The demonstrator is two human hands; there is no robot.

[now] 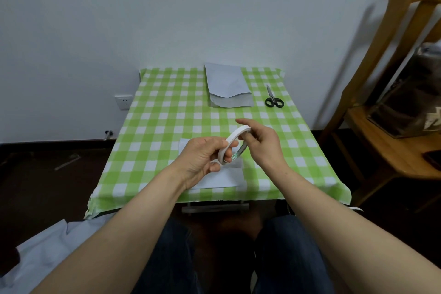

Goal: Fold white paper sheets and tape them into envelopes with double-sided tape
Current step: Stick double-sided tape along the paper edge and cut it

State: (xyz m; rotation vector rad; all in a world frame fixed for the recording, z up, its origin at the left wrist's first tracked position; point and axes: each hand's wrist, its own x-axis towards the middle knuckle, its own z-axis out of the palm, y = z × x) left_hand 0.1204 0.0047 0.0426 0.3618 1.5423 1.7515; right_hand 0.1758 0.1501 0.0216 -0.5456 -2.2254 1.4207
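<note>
A white roll of double-sided tape (232, 142) is held above the table, tilted on edge. My left hand (202, 160) grips its lower rim between thumb and fingers. My right hand (262, 142) pinches the roll's upper rim, index finger stretched out over it. Under both hands lies a folded white paper sheet (219, 179) on the green checked tablecloth (155, 126), largely hidden by my hands. A stack of folded white paper envelopes (229, 86) rests at the table's far edge.
Black-handled scissors (273, 99) lie to the right of the stack. A wooden chair (381, 112) with dark bags on it stands to the right of the table. More white paper (47, 246) lies low at my left. A wall socket (123, 102) is behind on the left.
</note>
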